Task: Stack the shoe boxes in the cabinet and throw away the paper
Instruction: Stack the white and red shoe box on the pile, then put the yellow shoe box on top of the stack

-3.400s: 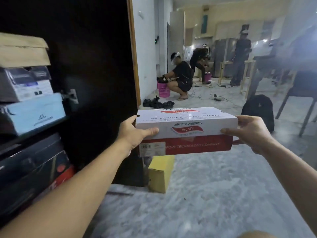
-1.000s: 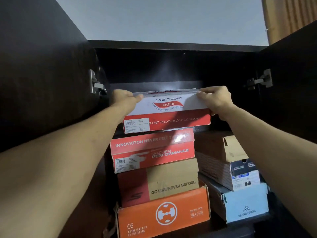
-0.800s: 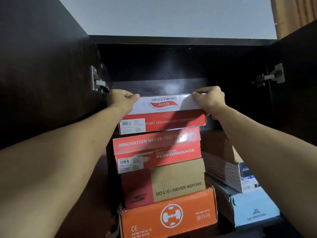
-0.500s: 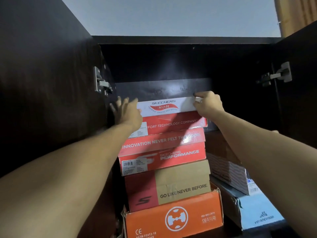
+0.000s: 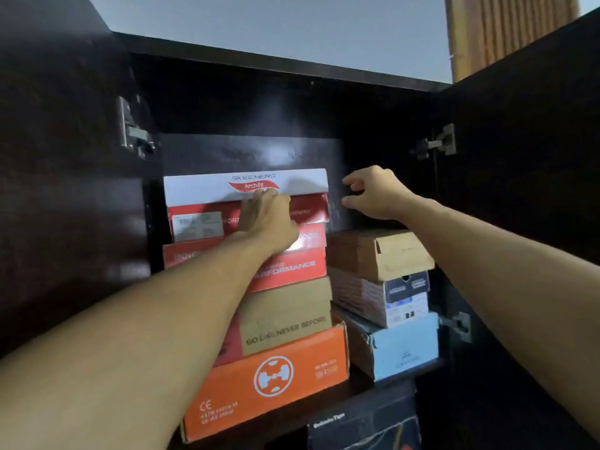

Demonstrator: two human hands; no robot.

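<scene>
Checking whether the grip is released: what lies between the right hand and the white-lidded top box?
Nothing: in the head view only dark cabinet back shows between the right hand and the white-lidded box.

Shoe-box stack [image 5: 259,287] inside cabinet [image 5: 519,190]

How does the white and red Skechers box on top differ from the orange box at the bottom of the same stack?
The white and red Skechers cardboard box lies topmost, the orange cardboard box lowest. The first has a white lid, the second is orange all over. The left hand presses the first; nothing touches the second. Both show their front faces.
</scene>
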